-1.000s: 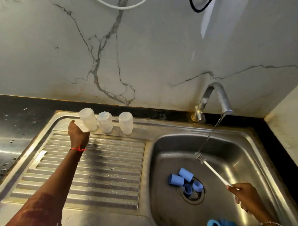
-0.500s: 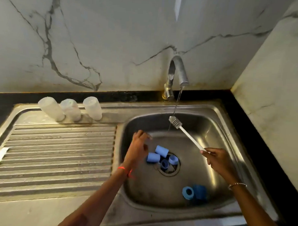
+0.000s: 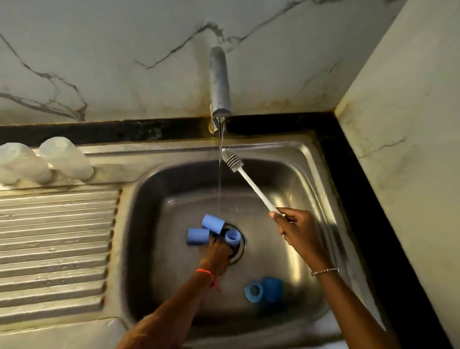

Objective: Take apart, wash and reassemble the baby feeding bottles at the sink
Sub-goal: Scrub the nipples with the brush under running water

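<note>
A: Where are the hands?

B: Both are over the sink (image 3: 176, 182). The left hand (image 3: 215, 253) is down at the drain (image 3: 238, 254), mid frame, with its fingers pointing into a cluster of 3 blue caps (image 3: 213, 223).

A: Has it got hold of 1?

B: I cannot tell. The fingertips are hidden behind the back of the hand and the spot is blurred. They touch or nearly touch the caps, and no more is clear. A red thread (image 3: 206, 272) circles that wrist.

A: And the right hand?

B: It is right of centre, raised above the basin. Its thumb and fingers pinch the end of a white brush (image 3: 249, 180). The brush slants up and left, and its grey ribbed head sits just right of the water, at the edge of the stream (image 3: 219, 189). A thin bracelet (image 3: 325, 270) is on that wrist.

A: So the tap is running?

B: Yes. The tap (image 3: 219, 81) is top centre against the marble wall (image 3: 97, 49), and the thin stream falls to the basin floor just above the caps.

A: Any other parts?

B: Lower in the basin, a blue ring (image 3: 254, 291) lies touching another blue piece (image 3: 271, 289). At the left edge, on the ledge behind the ribbed drainboard (image 3: 49, 245), clear bottles (image 3: 66, 159) stand side by side. 2 show plainly, and anything further left is cut off.
</note>
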